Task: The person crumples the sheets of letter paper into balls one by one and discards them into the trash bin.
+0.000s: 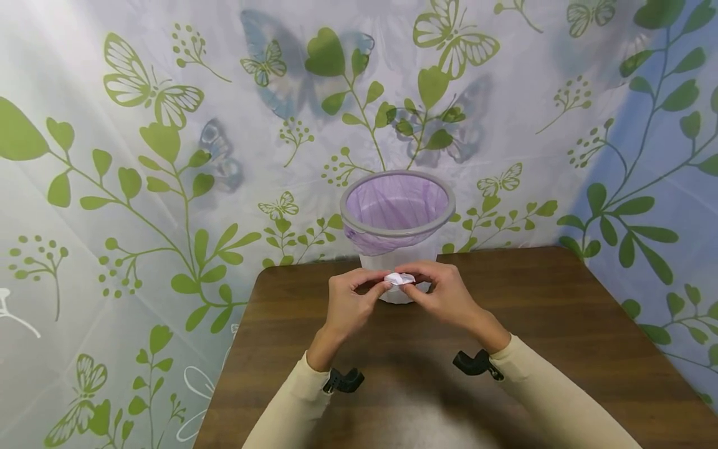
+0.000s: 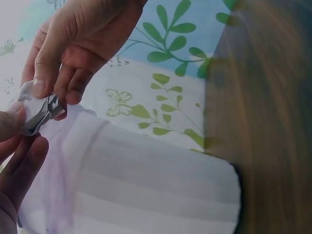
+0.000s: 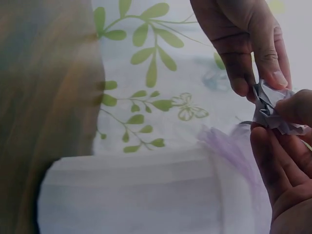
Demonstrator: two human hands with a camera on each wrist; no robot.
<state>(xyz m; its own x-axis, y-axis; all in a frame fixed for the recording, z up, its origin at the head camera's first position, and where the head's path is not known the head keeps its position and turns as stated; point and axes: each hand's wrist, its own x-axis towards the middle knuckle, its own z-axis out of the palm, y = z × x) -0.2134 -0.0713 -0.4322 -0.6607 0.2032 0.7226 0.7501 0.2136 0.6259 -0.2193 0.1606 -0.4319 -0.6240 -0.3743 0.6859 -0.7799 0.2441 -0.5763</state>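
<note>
A small crumpled piece of white paper is held between both hands, in front of the bin and above the table. My left hand pinches its left side with thumb and fingers. From the other side, my right hand pinches it the same way. Grey folds show on the crumpled paper in the left wrist view. The right wrist view also shows the paper between the fingertips of both hands. Just behind the hands stands a white bin with a grey rim and a purple liner.
The bin is at the back edge of a brown wooden table. Behind and beside the table hangs a curtain printed with green leaves and butterflies. Each wrist wears a black strap mount, such as the left mount.
</note>
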